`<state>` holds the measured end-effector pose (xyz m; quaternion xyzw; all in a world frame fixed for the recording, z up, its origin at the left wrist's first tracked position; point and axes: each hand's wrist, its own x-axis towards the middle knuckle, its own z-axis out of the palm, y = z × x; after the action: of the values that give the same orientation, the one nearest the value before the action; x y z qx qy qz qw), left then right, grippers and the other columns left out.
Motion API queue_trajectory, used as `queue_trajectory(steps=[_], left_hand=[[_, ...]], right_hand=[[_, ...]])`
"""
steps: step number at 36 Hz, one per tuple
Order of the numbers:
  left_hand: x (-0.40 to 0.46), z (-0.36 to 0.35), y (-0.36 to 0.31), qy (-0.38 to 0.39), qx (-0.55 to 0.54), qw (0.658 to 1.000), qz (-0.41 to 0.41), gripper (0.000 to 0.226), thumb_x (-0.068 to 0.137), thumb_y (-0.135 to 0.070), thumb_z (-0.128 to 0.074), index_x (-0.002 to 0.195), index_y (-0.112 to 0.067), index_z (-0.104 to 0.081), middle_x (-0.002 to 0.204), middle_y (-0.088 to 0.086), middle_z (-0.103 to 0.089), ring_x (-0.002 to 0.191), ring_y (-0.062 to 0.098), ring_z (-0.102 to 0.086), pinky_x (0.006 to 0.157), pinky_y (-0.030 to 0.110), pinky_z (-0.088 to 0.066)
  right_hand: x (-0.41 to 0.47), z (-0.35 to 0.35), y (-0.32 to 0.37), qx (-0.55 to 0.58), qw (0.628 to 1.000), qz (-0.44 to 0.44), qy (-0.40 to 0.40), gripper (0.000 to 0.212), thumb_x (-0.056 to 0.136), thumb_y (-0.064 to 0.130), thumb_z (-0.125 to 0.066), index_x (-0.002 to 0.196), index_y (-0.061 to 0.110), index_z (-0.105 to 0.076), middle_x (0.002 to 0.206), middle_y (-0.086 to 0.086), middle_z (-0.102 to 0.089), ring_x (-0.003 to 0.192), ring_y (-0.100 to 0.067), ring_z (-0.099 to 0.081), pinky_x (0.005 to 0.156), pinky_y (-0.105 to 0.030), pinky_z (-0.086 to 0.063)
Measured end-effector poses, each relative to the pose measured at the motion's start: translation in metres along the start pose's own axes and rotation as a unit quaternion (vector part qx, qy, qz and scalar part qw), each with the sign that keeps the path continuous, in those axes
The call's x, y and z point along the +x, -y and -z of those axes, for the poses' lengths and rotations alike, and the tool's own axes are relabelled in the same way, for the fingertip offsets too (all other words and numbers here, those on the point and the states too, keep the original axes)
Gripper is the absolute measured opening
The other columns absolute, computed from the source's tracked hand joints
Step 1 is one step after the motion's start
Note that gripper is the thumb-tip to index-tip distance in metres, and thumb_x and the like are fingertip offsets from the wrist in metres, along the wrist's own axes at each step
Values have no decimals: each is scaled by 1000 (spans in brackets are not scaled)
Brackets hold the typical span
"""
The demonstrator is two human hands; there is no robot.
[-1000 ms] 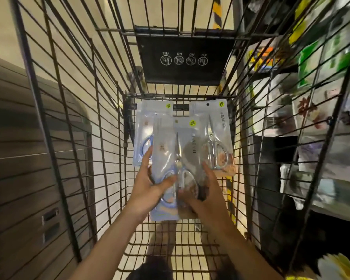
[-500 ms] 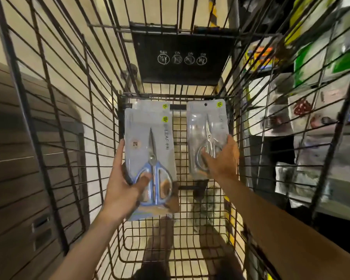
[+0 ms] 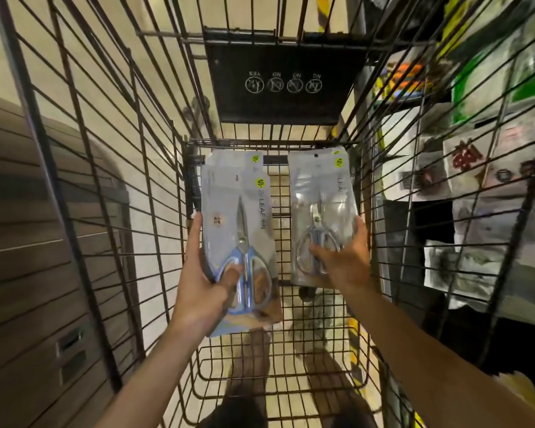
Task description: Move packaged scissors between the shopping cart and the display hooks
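A black wire shopping cart [image 3: 155, 211] fills the frame; no package visibly rests on its mesh bottom, with tan floor [image 3: 303, 307] showing beneath.

blue-handled scissors pack [image 3: 240, 242] | silver scissors pack [image 3: 320, 217] | both upright inside cart [image 3: 278, 393]

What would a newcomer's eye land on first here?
Two scissors packs held up inside the wire cart: the left hand grips the blue-handled pack, with another pack behind it, and the right hand holds the clear pack of silver scissors. Above them, a black panel with round icons hangs at the cart's far end.
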<state>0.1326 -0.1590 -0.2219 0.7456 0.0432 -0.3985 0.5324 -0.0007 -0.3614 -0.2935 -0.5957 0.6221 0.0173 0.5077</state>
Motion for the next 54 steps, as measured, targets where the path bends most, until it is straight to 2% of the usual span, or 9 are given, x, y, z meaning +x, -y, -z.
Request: queue_trajectory(steps=[7, 13, 16, 22, 27, 36, 41, 50, 54], left_hand=[[0, -1, 0, 24, 30, 999, -23, 94, 89, -16, -74, 149, -62, -18, 156, -8, -44, 140, 46, -41, 103, 77, -35], [-13, -4, -4, 26, 32, 997, -59, 89, 91, 10, -64, 157, -31, -20, 150, -17, -46, 132, -6, -49, 102, 14, -47], [-29, -3, -7, 11, 53, 996, -75, 90, 89, 11, -65, 159, -24, -20, 155, -9, -44, 137, 3, -48, 109, 27, -46], [-96, -2, -20, 21, 101, 988, -117, 91, 91, 6, -66, 159, -31, -19, 159, -7, -39, 143, 12, -44, 114, 45, -42], [-172, 0, -41, 10, 121, 981, -150, 89, 89, -3, -73, 158, -33, -24, 157, -13, -41, 141, 5, -43, 117, 48, -38], [-330, 11, -62, 17, 126, 967, -219, 93, 75, -43, -81, 153, -44, -31, 152, -20, -46, 138, 4, -47, 115, 41, -42], [-399, 9, -59, 35, 109, 964, -238, 92, 82, -15, -81, 151, -47, -31, 151, -11, -49, 132, 15, -55, 107, 52, -49], [-478, -10, -73, 111, 117, 946, -280, 93, 78, -25, -86, 145, -61, -31, 153, -8, -47, 132, 24, -55, 104, 57, -49], [-506, -30, -85, 171, 112, 934, -294, 90, 79, -23, -83, 145, -58, -33, 151, -10, -49, 129, 15, -58, 103, 49, -52]], right_hand=[[-28, 3, -18, -25, 998, 57, 23, 102, 81, 18, -83, 158, 30, -17, 136, 2, -55, 115, -18, -61, 80, -24, -60], [-60, 15, -26, 25, 997, 61, 38, 95, 82, 8, -81, 156, 32, -27, 113, 32, -54, 92, 13, -61, 78, -11, -51], [-83, 25, -31, 43, 995, 84, 41, 88, 81, 5, -81, 150, 33, -34, 111, 37, -53, 91, 28, -56, 76, -7, -50], [-146, 56, -41, 96, 990, 86, 48, 67, 85, 7, -77, 125, 56, -53, 113, -1, -73, 91, -27, -72, 78, -54, -61], [-221, 114, -39, 153, 975, 140, 85, 74, 91, -19, -58, 147, 25, -39, 133, -6, -55, 72, -1, -71, 66, -16, -57], [-357, 219, -80, 189, 969, 157, -7, 83, 84, 10, -81, 142, 50, -35, 98, 24, -69, 90, -4, -69, 84, -43, -60], [-418, 266, -109, 284, 935, 210, -34, 93, 78, 11, -87, 147, 47, -37, 143, 10, -58, 128, -15, -60, 99, -52, -55], [-499, 319, -156, 321, 904, 258, -115, 94, 77, 11, -84, 148, 48, -35, 143, 33, -49, 134, 3, -48, 103, -27, -52], [-526, 336, -173, 309, 898, 267, -164, 95, 77, 22, -86, 150, 50, -32, 157, 22, -37, 145, -8, -37, 111, -43, -47]])
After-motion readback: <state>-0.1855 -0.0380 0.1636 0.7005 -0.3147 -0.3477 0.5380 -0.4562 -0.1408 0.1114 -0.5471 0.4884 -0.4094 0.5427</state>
